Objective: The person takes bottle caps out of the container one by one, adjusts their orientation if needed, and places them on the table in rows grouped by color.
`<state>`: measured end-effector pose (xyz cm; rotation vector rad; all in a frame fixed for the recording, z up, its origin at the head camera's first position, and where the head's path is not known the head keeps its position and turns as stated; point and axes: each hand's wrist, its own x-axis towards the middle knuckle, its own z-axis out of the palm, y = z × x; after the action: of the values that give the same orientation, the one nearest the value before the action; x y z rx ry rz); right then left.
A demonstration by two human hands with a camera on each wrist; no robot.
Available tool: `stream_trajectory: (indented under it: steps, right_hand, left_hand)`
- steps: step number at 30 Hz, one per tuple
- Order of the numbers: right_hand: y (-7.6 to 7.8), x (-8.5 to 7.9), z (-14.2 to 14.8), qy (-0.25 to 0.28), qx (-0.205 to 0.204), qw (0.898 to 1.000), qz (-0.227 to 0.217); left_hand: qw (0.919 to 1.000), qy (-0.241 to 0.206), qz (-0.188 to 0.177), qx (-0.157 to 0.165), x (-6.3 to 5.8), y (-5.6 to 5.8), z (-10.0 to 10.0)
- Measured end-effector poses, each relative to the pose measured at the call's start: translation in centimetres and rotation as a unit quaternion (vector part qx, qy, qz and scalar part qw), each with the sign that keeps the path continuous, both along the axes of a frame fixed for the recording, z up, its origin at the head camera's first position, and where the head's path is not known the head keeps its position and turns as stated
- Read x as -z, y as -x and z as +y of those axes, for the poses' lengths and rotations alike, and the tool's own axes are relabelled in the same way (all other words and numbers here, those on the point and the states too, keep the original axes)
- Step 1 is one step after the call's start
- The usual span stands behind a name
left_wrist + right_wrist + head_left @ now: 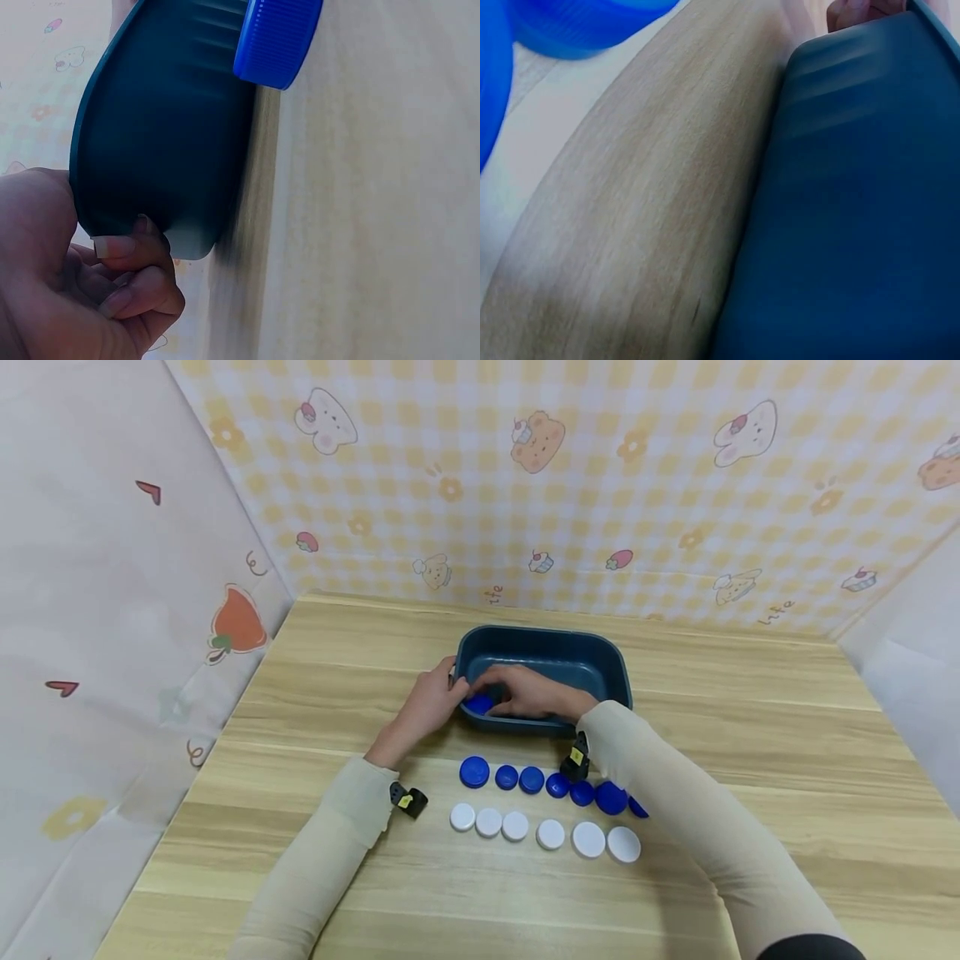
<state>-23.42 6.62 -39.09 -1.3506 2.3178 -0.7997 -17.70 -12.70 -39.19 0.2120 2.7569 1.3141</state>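
A dark teal plastic bin (540, 631) stands on the wooden table. My left hand (432, 696) grips its left end by the rim; in the left wrist view the fingers (142, 289) curl against the outside wall. Over the near wall, my right hand (528, 692) reaches inside, its thumb and fingers around a blue bottle cap (480, 703) in the near left corner. The right wrist view shows only the bin's outer wall (847, 202), so that grasp is hidden there.
In front of the bin lies a row of several blue caps (474, 772), partly under the right forearm. Nearer is a row of several white caps (515, 826). A yellow checked cloth (480, 527) hangs behind the table.
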Motion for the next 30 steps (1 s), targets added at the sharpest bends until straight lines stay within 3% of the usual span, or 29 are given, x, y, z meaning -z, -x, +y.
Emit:
stream_trajectory:
  steps: [9, 19, 25, 30]
  right_hand:
    - [-0.2, -0.3, 1.1, 0.015, 0.016, 0.999, -0.033]
    - [-0.5, -1.7, 3.2, 0.037, 0.064, 0.995, -0.073]
    - [-1.3, -3.6, 4.9, 0.059, 0.084, 0.991, -0.081]
    - [-2.7, -5.4, 7.2, 0.078, 0.090, 0.991, -0.061]
  left_hand:
    - [0.9999, -0.006, -0.008, -0.003, 0.1, 0.0, 0.0]
    - [1.0000, 0.003, -0.003, -0.009, 0.0, 0.0, 0.1]
    - [0.9999, 0.002, -0.012, -0.010, 0.1, 0.0, 0.1]
    - [0.9999, 0.002, -0.010, -0.013, 0.1, 0.0, 0.1]
